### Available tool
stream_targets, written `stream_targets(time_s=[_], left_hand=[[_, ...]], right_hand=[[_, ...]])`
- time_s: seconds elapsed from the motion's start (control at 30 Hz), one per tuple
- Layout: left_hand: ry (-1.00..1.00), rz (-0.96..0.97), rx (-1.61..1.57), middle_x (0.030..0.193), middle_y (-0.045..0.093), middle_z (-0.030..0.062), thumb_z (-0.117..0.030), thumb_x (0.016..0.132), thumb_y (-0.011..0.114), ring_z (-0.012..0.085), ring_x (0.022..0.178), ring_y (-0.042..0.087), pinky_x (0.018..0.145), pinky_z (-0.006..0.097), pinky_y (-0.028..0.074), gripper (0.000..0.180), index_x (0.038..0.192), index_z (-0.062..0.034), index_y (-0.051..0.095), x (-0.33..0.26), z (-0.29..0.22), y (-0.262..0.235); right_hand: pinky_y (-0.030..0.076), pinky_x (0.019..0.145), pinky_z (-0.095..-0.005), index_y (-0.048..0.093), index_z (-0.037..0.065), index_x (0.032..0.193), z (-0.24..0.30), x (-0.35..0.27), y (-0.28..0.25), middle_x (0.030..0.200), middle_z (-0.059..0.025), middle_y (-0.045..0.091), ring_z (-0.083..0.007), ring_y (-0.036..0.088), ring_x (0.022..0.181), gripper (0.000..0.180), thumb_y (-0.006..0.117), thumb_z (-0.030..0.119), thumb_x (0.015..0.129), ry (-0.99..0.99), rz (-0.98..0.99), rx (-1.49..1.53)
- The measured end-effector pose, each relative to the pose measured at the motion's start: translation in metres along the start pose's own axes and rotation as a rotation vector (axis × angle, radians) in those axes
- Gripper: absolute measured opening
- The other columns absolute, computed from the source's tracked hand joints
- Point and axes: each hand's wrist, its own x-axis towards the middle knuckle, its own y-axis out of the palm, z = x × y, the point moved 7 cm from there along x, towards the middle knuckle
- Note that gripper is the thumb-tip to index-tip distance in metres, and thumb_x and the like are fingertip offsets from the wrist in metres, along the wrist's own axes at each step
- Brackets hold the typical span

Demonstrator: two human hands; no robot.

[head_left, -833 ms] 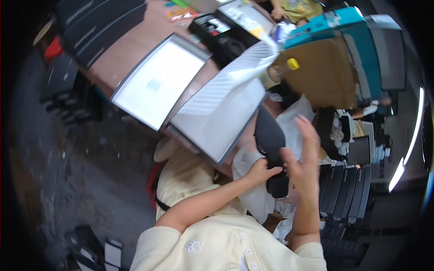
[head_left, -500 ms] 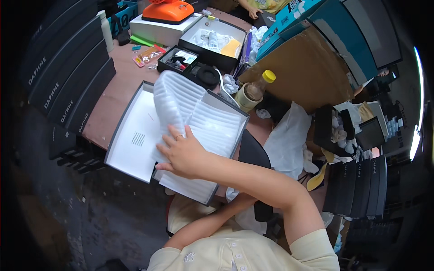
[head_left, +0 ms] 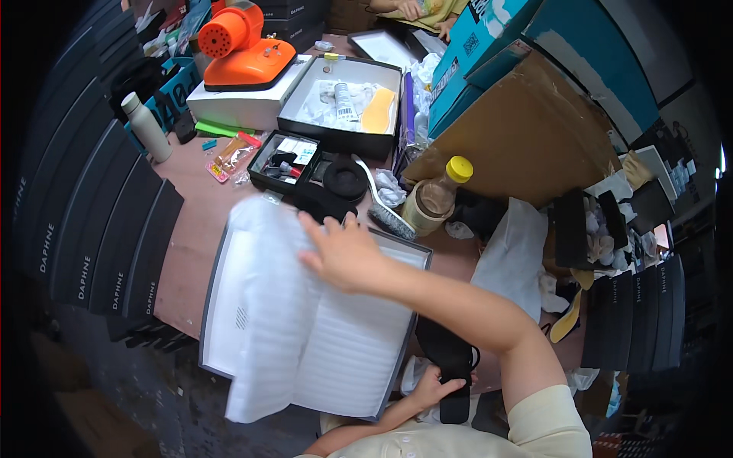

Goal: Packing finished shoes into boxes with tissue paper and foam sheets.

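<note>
While my right hand (head_left: 347, 256) spreads flat, fingers wide, on the white tissue paper (head_left: 282, 305) beneath them, my left hand (head_left: 431, 385) grips a black shoe (head_left: 447, 359).

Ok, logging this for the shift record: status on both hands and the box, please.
Right hand flat on white tissue paper in open shoebox. Left hand grips black shoe at lap. Brush and bottle crowd box's far edge.

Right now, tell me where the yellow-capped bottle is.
In the head view, the yellow-capped bottle stands on the table right of centre, beside the brush and against the brown cardboard box.
</note>
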Motion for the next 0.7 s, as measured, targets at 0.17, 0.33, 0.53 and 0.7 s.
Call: stream_targets(time_s=[0.17, 0.33, 0.53, 0.7], left_hand=[[-0.021, -0.118, 0.053, 0.095, 0.067, 0.0065, -0.007, 0.082, 0.061, 0.0127, 0.086, 0.061, 0.081, 0.027, 0.047, 0.02, 0.1, 0.0018, 0.063, -0.008, 0.011, -0.01], [0.004, -0.152, 0.122, 0.096, 0.069, 0.0068, -0.006, 0.082, 0.061, 0.0124, 0.087, 0.062, 0.08, 0.027, 0.047, 0.021, 0.1, 0.0033, 0.065, -0.01, -0.016, -0.008], [0.047, -0.197, 0.15, 0.096, 0.069, 0.0088, -0.008, 0.08, 0.064, 0.0115, 0.085, 0.062, 0.077, 0.027, 0.048, 0.02, 0.096, 0.0044, 0.066, -0.012, 0.008, -0.024], [0.086, -0.292, 0.174, 0.086, 0.068, 0.006, -0.011, 0.086, 0.062, 0.0122, 0.08, 0.062, 0.074, 0.027, 0.048, 0.015, 0.09, 0.0021, 0.067, -0.008, -0.024, -0.009]], right_hand=[[0.036, 0.09, -0.0512, 0.053, 0.01, 0.123, 0.037, -0.006, 0.019, 0.119, -0.0185, 0.051, -0.0352, 0.043, 0.115, 0.049, 0.049, 0.044, 0.088, -0.12, 0.016, -0.18], [0.049, 0.07, -0.0443, 0.056, 0.003, 0.105, -0.035, 0.064, -0.019, 0.099, -0.0158, 0.059, -0.0327, 0.056, 0.094, 0.044, 0.058, 0.041, 0.083, 0.143, -0.239, -0.051], [0.052, 0.075, -0.0404, 0.044, -0.006, 0.114, -0.062, 0.095, 0.051, 0.094, -0.0207, 0.064, -0.0347, 0.064, 0.089, 0.067, 0.073, 0.032, 0.066, 0.375, 0.108, 0.23], [0.05, 0.076, -0.0445, 0.044, 0.003, 0.12, -0.046, 0.076, -0.01, 0.117, -0.0235, 0.049, -0.0386, 0.058, 0.092, 0.062, 0.069, 0.016, 0.065, 0.044, -0.126, 0.234]])
